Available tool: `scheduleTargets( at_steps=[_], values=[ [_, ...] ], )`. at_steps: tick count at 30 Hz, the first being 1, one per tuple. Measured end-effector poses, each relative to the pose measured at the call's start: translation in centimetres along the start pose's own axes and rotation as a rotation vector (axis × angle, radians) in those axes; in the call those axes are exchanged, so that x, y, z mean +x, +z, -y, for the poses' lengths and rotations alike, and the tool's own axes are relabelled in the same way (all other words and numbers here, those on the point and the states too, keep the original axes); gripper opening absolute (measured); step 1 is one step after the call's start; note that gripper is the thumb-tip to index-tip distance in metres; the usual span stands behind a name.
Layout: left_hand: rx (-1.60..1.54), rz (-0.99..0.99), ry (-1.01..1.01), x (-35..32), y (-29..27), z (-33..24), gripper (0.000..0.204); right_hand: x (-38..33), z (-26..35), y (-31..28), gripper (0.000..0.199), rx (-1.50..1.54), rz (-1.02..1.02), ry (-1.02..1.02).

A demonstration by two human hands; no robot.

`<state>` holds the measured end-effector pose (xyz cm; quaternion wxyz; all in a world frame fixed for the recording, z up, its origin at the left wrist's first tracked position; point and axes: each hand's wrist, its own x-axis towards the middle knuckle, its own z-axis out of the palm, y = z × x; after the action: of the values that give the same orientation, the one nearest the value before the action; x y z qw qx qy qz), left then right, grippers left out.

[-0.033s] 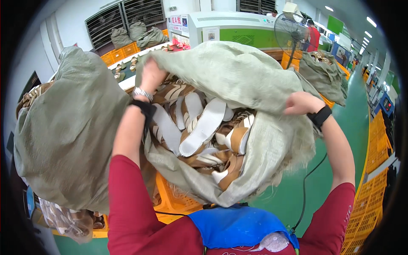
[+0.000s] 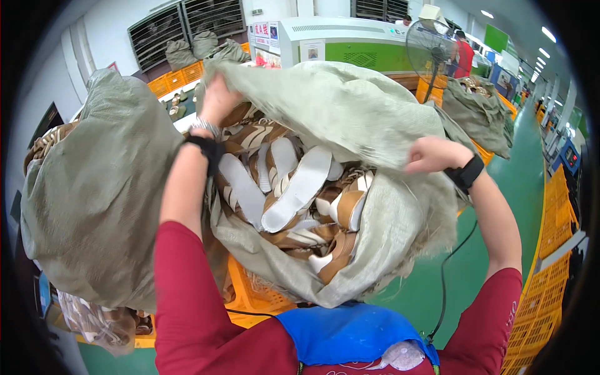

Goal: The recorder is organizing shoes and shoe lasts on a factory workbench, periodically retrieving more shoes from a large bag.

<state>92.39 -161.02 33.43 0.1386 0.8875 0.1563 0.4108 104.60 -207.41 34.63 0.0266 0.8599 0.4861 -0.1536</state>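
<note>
A large grey-green woven sack (image 2: 340, 112) stands before me with its mouth spread wide. Inside lie several brown and white shoe uppers (image 2: 345, 250), some showing pale flat undersides. At the far left of the mouth, my left hand (image 2: 219, 100) is closed on the sack's rim and lifts that edge; its fingertips are partly hidden by cloth. On the right side, my right hand (image 2: 435, 154) grips a fold of the same sack, fingers curled. The cloth between both hands is pulled up like a flap over the far part of the opening.
Another full sack (image 2: 103, 194) stands close on my left. An orange crate (image 2: 253, 290) is under the open sack. Beyond are a standing fan (image 2: 431, 53), a green and white machine (image 2: 350, 53) and a person in red (image 2: 462, 56). Orange crates (image 2: 544, 294) line the right; a black cable (image 2: 445, 281) hangs nearby.
My left hand has shifted slightly left and up with the sack's rim. My right hand has moved a little to the left, still on the cloth.
</note>
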Motion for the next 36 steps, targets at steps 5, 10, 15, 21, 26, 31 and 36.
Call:
scheduleTargets(
  at_steps=[5,10,15,21,26,31,36],
  values=[
    [0.095,0.027,0.067,7.5,-0.6,-1.1,0.078,6.6,-0.4,3.5,0.071,-0.086,-0.179,-0.550],
    [0.594,0.367,0.191,9.4,2.6,-4.1,0.107,10.4,-14.4,-3.4,0.051,0.085,-0.714,0.056],
    [0.838,0.304,0.109,15.7,11.9,-7.5,0.097,17.6,-23.3,-4.2,0.064,0.376,-0.660,-0.013],
    [0.711,0.450,-0.013,18.4,24.2,-1.8,0.067,26.1,-26.1,3.6,0.062,0.884,-0.394,0.014],
    [-0.131,0.889,-0.182,19.4,25.1,-1.1,0.043,27.5,-24.8,5.0,0.054,1.378,-0.077,0.106],
    [-0.500,1.100,-0.679,18.5,23.4,-2.1,0.037,28.3,-23.9,3.2,0.057,1.292,0.041,0.042],
    [-0.399,1.238,-0.024,18.3,23.3,1.0,0.032,32.3,-23.4,2.9,0.049,0.990,-0.266,-0.045]
  ],
)
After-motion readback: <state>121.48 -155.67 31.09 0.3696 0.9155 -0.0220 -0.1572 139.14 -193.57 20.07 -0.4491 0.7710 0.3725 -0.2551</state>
